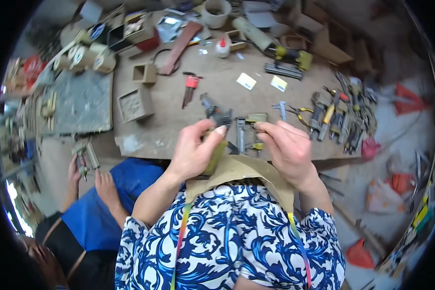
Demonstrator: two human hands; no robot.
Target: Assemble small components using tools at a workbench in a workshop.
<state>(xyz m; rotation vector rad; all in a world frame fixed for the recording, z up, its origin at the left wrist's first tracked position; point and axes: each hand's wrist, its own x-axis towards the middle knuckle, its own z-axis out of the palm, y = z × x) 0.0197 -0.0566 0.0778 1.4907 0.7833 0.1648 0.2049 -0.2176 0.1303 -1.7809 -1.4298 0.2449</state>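
Note:
My left hand (194, 149) is wrapped around a tool with a yellow-green body and a dark metal head (221, 117). It is held above the near edge of the workbench (174, 111). To its right, my right hand (291, 151) is closed in a pinch, and what its fingertips hold is too small to make out. Between my hands, at the bench edge, is a grey metal and yellow-green part (241, 135). A tan apron (246, 169) spreads just below. Beyond my right hand lie a small caliper (280, 110) and yellow-handled pliers (302, 116).
Many pliers and screwdrivers (345, 113) crowd the bench's right side. Farther back are a red hex key set (191, 87), a glue bottle (223, 48), a yellow-green power tool (290, 57) and wooden boxes (134, 104). At left, a co-worker in a blue apron (94, 208) handles a metal part (89, 157).

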